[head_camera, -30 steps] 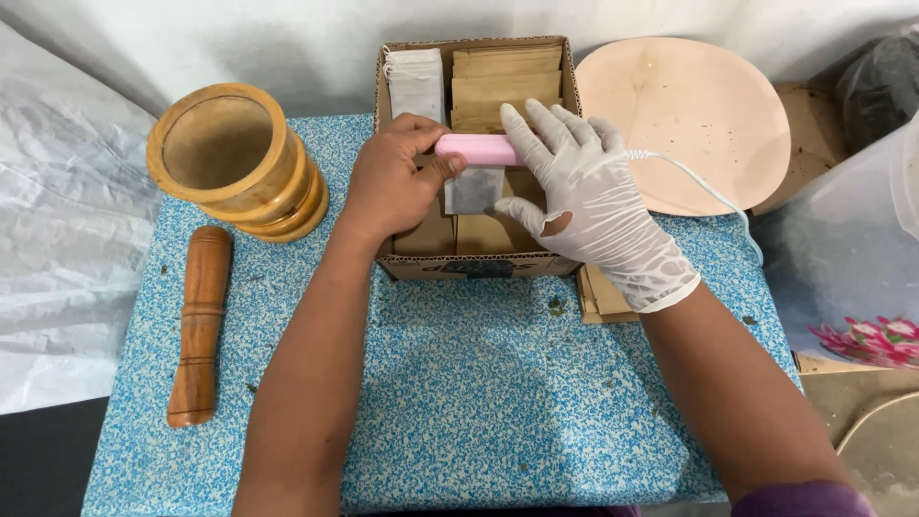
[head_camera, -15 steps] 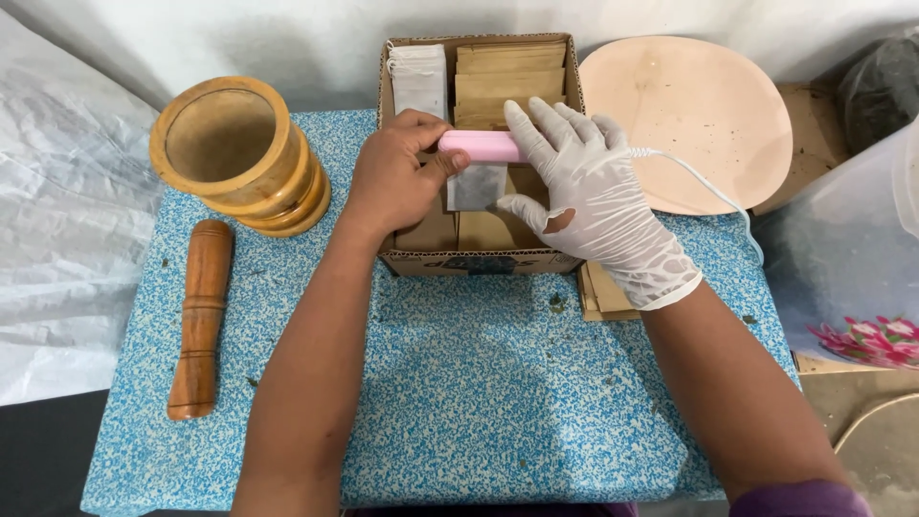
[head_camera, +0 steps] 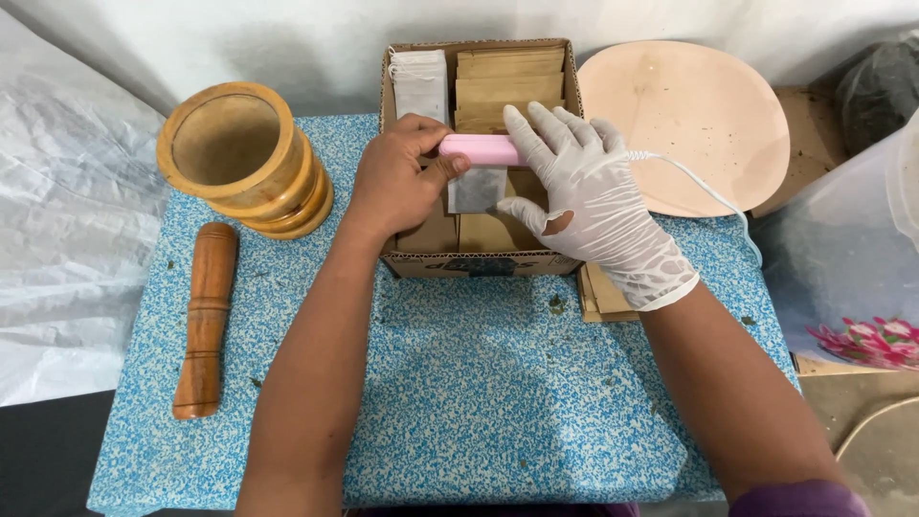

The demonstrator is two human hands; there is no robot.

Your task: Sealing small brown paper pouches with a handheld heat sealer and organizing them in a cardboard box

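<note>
Fingers of both hands are closed on a pink bar-shaped tool (head_camera: 479, 148) over the cardboard box (head_camera: 479, 260) at the upper middle of the frame. The bare left hand (head_camera: 397, 182) pinches its left end between thumb and fingers; the gloved right hand (head_camera: 584, 196) presses from above with fingers together and spread flat, while its thumb lies under.

The blue speckled table (head_camera: 479, 383) fills the lower frame. At the upper right lies a round pale tray (head_camera: 699, 115); at the upper left stands a wooden mortar (head_camera: 239, 158), with the pestle (head_camera: 203, 321) lying below it. The box already holds rows of brown packets (head_camera: 507, 81). A small greyish sachet (head_camera: 476, 189) hangs clamped in the tool, so I judge this one is in work, not yet placed.

Compared with the earlier frames, almost nothing differs: hands, tool and sachet keep the same place.
</note>
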